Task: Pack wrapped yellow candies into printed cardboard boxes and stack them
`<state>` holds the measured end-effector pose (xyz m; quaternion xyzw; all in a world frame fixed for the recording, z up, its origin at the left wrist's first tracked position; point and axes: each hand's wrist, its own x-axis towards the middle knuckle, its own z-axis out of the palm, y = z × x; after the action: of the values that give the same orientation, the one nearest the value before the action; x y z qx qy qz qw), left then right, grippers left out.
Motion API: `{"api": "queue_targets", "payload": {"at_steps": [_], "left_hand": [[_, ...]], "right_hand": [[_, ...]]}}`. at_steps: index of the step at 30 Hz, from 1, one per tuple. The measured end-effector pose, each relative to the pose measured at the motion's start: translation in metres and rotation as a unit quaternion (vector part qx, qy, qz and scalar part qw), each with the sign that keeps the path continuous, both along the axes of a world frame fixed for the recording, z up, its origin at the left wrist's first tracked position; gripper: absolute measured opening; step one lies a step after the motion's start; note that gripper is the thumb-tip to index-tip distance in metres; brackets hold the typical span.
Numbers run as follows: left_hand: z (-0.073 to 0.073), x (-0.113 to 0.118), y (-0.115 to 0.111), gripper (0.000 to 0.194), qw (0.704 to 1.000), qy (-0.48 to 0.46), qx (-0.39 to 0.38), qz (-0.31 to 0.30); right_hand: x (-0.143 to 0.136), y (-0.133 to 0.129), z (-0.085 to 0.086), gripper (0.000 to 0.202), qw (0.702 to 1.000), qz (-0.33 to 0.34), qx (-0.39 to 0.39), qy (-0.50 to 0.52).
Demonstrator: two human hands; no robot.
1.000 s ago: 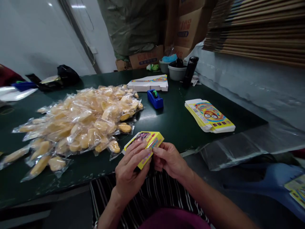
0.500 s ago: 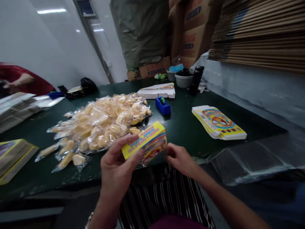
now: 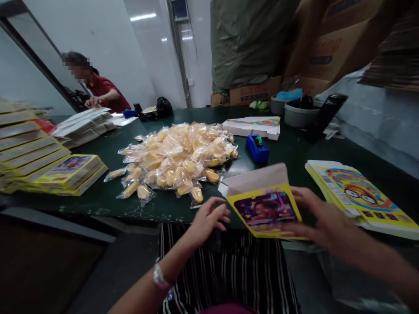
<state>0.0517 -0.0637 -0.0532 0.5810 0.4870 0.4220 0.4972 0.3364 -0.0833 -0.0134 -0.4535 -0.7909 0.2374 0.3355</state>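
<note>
My right hand (image 3: 327, 218) grips a yellow printed cardboard box (image 3: 266, 211) by its right side, at the table's front edge. The box has a dark photo panel facing up and a white end flap (image 3: 258, 179) standing open towards the far side. Just left of the box, my left hand (image 3: 209, 218) hovers with fingers loosely bent and apart, holding nothing. Beyond it lies a heap of clear-wrapped yellow snack pieces (image 3: 176, 157). To the right of my right hand rests a stack of flattened yellow boxes (image 3: 363, 192).
A blue tape dispenser (image 3: 257, 149) stands behind the box. Further back are white folded cartons (image 3: 252, 126), a grey tub (image 3: 299, 114) and a black bottle (image 3: 327, 115). Stacked yellow boxes (image 3: 75, 170) fill the left side. A co-worker in red (image 3: 109, 93) sits at the far left.
My left hand has let go of the yellow box, which my right hand now holds further right, its white flap showing. The view has swung left, bringing more of the co-worker and box stacks into sight.
</note>
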Motion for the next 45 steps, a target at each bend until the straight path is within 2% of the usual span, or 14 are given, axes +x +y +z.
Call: {"api": "queue_targets", "payload": {"at_steps": [4,6,8,12,14,16,20,24,27,34,36,41,43,45], "left_hand": [[0.002,-0.057,0.020,0.027,0.973,0.165,0.112,0.114],[0.000,-0.067,0.030,0.037,0.955,0.224,0.144,0.128],[-0.006,-0.066,0.034,0.043,0.924,0.313,0.186,0.118],[-0.024,-0.051,0.026,0.031,0.859,0.429,0.280,0.008],[-0.030,-0.046,0.020,0.032,0.862,0.384,0.324,-0.073],[-0.032,-0.044,0.019,0.036,0.862,0.332,0.363,-0.124],[-0.026,-0.042,0.029,0.031,0.888,0.256,0.368,-0.102],[-0.017,-0.032,0.037,0.029,0.897,0.219,0.374,-0.087],[-0.006,-0.019,0.039,0.035,0.882,0.245,0.372,-0.154],[0.048,0.020,0.061,0.027,0.771,0.426,0.305,-0.362],[0.048,0.030,0.070,0.027,0.778,0.421,0.295,-0.360],[0.005,0.023,0.076,0.031,0.883,0.324,0.263,-0.215],[-0.004,0.017,0.070,0.031,0.871,0.330,0.296,-0.210],[0.002,0.019,0.067,0.036,0.830,0.385,0.319,-0.247]], "right_hand": [[0.028,0.066,0.001,0.045,0.967,0.046,-0.250,-0.033],[0.030,0.093,-0.007,0.044,0.966,0.044,-0.234,-0.096],[0.026,0.103,-0.019,0.042,0.975,0.012,-0.142,-0.168],[0.019,0.074,-0.043,0.073,0.955,-0.034,-0.027,-0.293],[0.018,0.054,-0.053,0.090,0.945,-0.051,-0.012,-0.321],[0.020,0.040,-0.059,0.089,0.946,-0.052,0.003,-0.320],[0.032,0.030,-0.060,0.091,0.961,0.003,0.026,-0.276],[0.041,0.025,-0.053,0.093,0.964,0.026,0.023,-0.263],[0.040,0.022,-0.050,0.092,0.963,0.017,0.025,-0.266],[0.034,0.021,-0.050,0.086,0.960,0.013,0.051,-0.274],[0.034,0.021,-0.051,0.083,0.961,0.006,0.055,-0.270],[0.040,0.021,-0.059,0.083,0.974,-0.015,0.060,-0.218],[0.042,0.021,-0.062,0.085,0.975,-0.014,0.064,-0.214],[0.043,0.022,-0.063,0.086,0.974,-0.009,0.073,-0.216]]}}
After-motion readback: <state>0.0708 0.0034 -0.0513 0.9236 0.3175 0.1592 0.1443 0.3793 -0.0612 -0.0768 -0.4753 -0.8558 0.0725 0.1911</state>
